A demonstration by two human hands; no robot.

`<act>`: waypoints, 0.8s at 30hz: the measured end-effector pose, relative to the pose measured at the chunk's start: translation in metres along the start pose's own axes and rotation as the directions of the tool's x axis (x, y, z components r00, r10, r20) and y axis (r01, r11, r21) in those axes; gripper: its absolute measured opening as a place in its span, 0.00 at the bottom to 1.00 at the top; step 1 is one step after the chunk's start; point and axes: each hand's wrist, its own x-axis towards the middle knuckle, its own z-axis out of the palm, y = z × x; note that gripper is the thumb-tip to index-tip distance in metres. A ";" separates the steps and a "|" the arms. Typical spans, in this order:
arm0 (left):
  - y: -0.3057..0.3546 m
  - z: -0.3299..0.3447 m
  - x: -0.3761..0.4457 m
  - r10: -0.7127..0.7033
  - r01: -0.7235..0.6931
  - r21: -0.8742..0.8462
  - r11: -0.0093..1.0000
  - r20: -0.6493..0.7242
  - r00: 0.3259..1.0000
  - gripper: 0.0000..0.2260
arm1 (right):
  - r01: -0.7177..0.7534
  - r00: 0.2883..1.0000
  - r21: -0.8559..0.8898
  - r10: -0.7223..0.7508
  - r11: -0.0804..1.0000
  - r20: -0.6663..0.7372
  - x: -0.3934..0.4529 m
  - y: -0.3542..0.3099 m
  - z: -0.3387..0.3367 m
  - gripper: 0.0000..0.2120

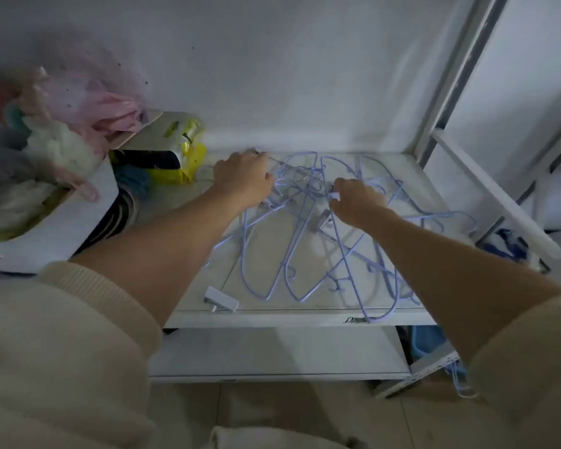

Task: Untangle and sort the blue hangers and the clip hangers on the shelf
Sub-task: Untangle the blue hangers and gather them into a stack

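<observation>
Blue hangers, tangled heap, shelf centre
Left hand fingers hidden; right hand pinching a white clip; tugging may drag hangers off the front edge

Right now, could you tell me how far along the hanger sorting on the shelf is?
Barely begun. Nothing looks sorted: the blue hangers lie in one crossed tangle on the shelf. In hand: the left hand reaches into the far side of the heap, and the right hand pinches a white clip mid-pile. Left: separating everything into groups, including the loose clip near the front edge.
</observation>
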 end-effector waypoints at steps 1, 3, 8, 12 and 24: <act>0.000 0.001 0.001 -0.011 0.010 0.025 1.000 0.029 1.000 0.16 | 0.005 1.000 -0.001 -0.005 1.000 0.029 0.003 -0.003 0.004 0.17; -0.001 0.011 0.008 -0.039 0.037 0.058 0.998 0.032 0.999 0.17 | 0.046 0.998 0.003 -0.046 0.999 0.039 0.016 -0.005 0.016 0.18; -0.007 0.029 0.014 -0.055 0.055 0.079 0.995 0.000 0.998 0.15 | 0.071 0.994 0.012 -0.071 0.997 0.079 0.047 -0.020 0.040 0.18; -0.013 0.037 0.015 -0.053 0.054 0.075 0.996 -0.009 0.999 0.14 | 0.027 0.996 0.003 -0.027 1.000 0.089 0.062 -0.027 0.056 0.17; -0.023 0.025 0.026 -0.053 0.053 -0.003 0.999 -0.071 0.996 0.14 | 0.082 0.994 0.196 -0.065 0.977 -0.093 0.084 -0.017 0.038 0.15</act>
